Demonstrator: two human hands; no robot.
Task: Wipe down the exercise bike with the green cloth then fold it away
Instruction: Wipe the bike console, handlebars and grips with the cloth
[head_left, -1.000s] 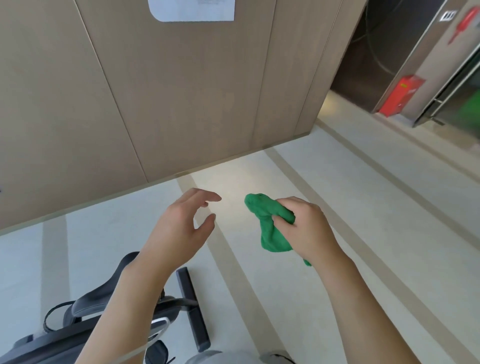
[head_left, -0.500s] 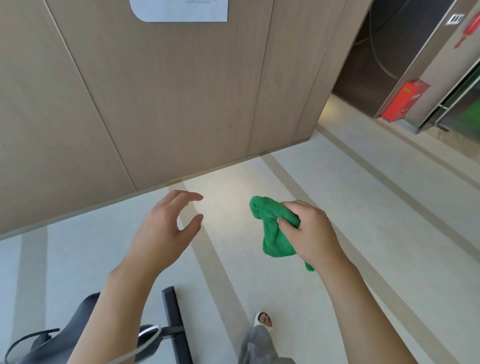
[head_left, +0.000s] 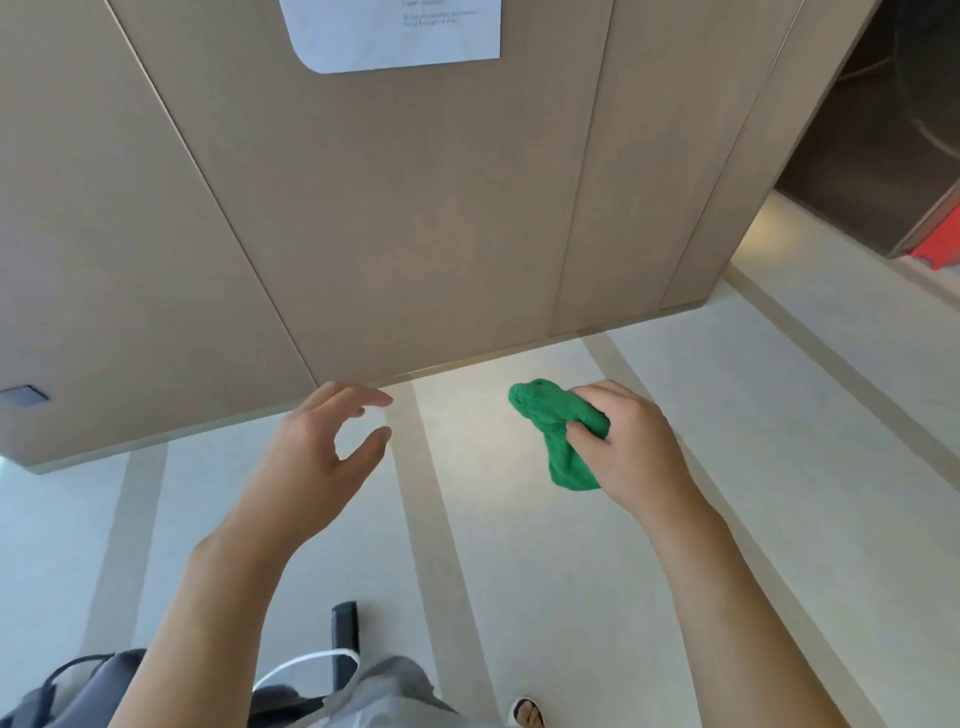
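Observation:
The green cloth is bunched up in the air, and my right hand grips it with thumb and fingers curled round it. My left hand hovers a short way to the left of the cloth, fingers loosely curved, holding nothing. Only the exercise bike edge shows at the bottom left: a dark seat part and the black floor bar, partly hidden behind my left forearm.
A wood-panelled wall stands close ahead with a sheet of paper taped on it. Pale striped floor runs forward and right toward a dark opening. A red box sits at the right edge. My foot shows at the bottom.
The view has shifted forward, so the bike has slid down toward the bottom left edge. Both hands keep about the same pose; the right one still grips the cloth.

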